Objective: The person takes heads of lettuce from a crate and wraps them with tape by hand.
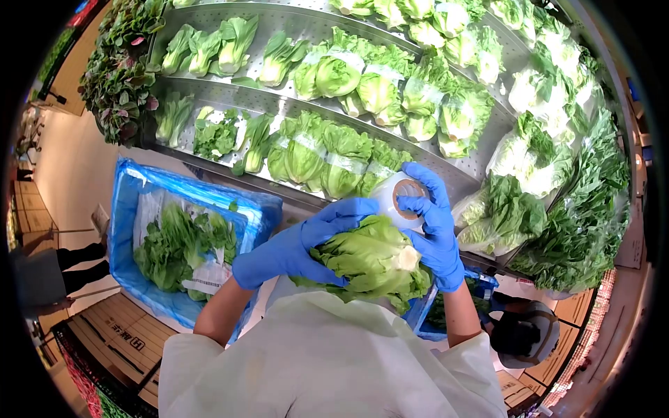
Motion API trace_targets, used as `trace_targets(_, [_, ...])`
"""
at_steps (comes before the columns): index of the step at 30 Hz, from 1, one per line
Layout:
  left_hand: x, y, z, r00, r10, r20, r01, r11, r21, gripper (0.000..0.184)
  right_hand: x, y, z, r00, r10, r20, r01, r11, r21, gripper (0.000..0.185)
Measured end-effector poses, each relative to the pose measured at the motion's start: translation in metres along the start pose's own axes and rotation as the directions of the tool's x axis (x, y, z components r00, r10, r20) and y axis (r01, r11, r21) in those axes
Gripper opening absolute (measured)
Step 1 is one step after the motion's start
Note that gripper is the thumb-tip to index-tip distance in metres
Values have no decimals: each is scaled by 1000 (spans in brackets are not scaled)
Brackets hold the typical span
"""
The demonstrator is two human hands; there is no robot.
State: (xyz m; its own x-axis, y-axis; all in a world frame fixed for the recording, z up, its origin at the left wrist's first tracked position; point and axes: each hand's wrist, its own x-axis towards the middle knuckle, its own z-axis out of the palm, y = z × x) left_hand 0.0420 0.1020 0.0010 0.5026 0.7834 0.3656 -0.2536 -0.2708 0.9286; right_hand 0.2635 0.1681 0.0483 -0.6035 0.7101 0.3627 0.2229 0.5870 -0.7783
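Observation:
A head of green lettuce (362,254) lies tilted in front of my chest, its pale cut stem facing right. My left hand (296,240), in a blue glove, wraps round its left side with the thumb below and the fingers above. Against the top of the lettuce is a roll of clear film (385,197) with a brown cardboard core. My right hand (435,233), also gloved in blue, grips this roll, one finger at the core's opening and another over its far side. The left fingertips reach the roll's left edge; whether they press on it is unclear.
Metal shelves (275,104) ahead carry banded lettuces (341,73) and bok choy (237,42). A blue-lined crate (125,237) with loose greens stands at left. Wrapped cabbages (516,209) sit at right. A person in a cap (526,334) is low at right; another person (42,279) stands far left.

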Motion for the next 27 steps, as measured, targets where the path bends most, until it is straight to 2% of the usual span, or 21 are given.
trace_targets(3, [-1, 2, 1, 998, -56, 10, 56, 998, -34, 80, 0, 0, -1, 1000, -7, 22, 8, 1000, -27, 31])
trace_targets(5, [-3, 6, 1, 996, -84, 11, 84, 995, -60, 79, -2, 3, -2, 1000, -2, 23, 2, 1000, 22, 30])
trace_targets(7, [-3, 13, -1, 977, -209, 28, 211, 975, -73, 78, -3, 2, -6, 999, -13, 29, 12, 998, 54, 31])
trace_targets(8, [-4, 14, -1, 977, -209, 28, 211, 975, -70, 78, -4, 2, -7, 999, -19, 36, 16, 996, 86, 31])
trace_targets(10, [-6, 15, -2, 992, -120, 41, 126, 961, -244, 76, -6, 5, -8, 1000, -26, 14, 24, 994, 105, 31])
trace_targets(11, [-7, 18, -3, 992, -121, 43, 128, 961, -244, 76, -7, 7, -9, 1000, -30, -6, 31, 992, 122, 30])
trace_targets(13, [-9, 26, -5, 970, -238, 49, 238, 890, -388, 76, -8, 7, -11, 1000, -5, -26, 9, 991, 131, 31])
trace_targets(14, [-7, 25, -5, 970, -239, 51, 240, 890, -389, 76, -7, 7, -11, 999, 18, -44, -12, 990, 140, 31])
trace_targets(16, [-2, 19, -5, 1000, -7, -15, 3, 966, -259, 78, -6, 5, -12, 999, 15, -40, -10, 990, 140, 31])
trace_targets(17, [1, 16, -5, 1000, -8, -15, 4, 965, -261, 78, -4, 3, -11, 999, 10, -32, -5, 990, 141, 32])
trace_targets(19, [6, 9, -4, 996, 75, 51, -72, 996, -56, 78, 0, 1, -9, 1000, -22, -18, 24, 991, 133, 33])
trace_targets(27, [4, -5, 6, 989, 145, -1, -145, 989, -17, 75, 3, 4, -7, 999, -30, -40, 34, 994, 99, 32])
